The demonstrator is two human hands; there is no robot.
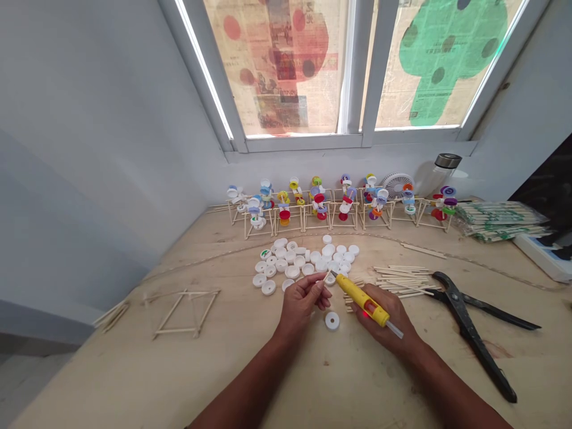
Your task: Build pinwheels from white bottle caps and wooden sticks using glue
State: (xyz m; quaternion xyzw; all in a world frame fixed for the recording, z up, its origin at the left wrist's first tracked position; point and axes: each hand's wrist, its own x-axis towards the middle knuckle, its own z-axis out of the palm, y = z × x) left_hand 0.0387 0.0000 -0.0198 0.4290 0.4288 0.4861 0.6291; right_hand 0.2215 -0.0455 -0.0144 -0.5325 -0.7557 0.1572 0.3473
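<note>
My right hand (385, 316) is wrapped round a yellow hot glue gun (361, 298), with a clear glue stick (395, 329) poking out of its back end. The nozzle points left, up against the tip of a short wooden stick (328, 277). Pinching that stick is my left hand (308, 297). A white bottle cap (332, 321) with a hole in its middle lies on the table just below my hands. Beyond them spreads a cluster of white bottle caps (292, 271), some facing up and some down.
Loose wooden sticks (400, 280) and black pliers (473, 328) lie to the right. A wooden stick frame (185, 313) stands at left. Along the wall run several stick stands with coloured caps (318, 208). A bottle (442, 173), small fan (397, 186), stick packs (498, 220) and power strip (543, 259) are back right.
</note>
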